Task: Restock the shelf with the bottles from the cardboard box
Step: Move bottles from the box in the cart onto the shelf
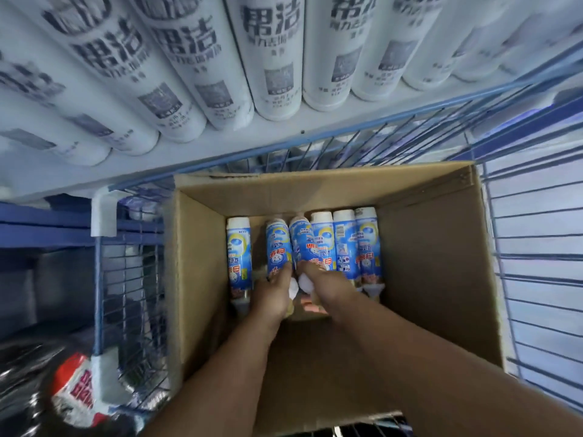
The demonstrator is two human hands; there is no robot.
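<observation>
An open brown cardboard box [441,247] sits in a blue wire cart [536,263], just below a pale shelf [284,127] lined with white cylindrical cans [277,58]. Six blue-and-white labelled bottles [344,244] lie on the box floor. Inside the box, the left hand [274,294] and the right hand [321,279] each curl around a bottle's lower end.

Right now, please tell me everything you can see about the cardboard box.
The cardboard box is plain brown corrugated card, open at the top, its flaps not clearly visible. It sits inside a blue wire cart below the white shelf. Six blue-and-white bottles lie side by side on its floor toward the far wall; the near floor is bare. Both arms reach in: the left hand and right hand each grip a bottle.
</observation>
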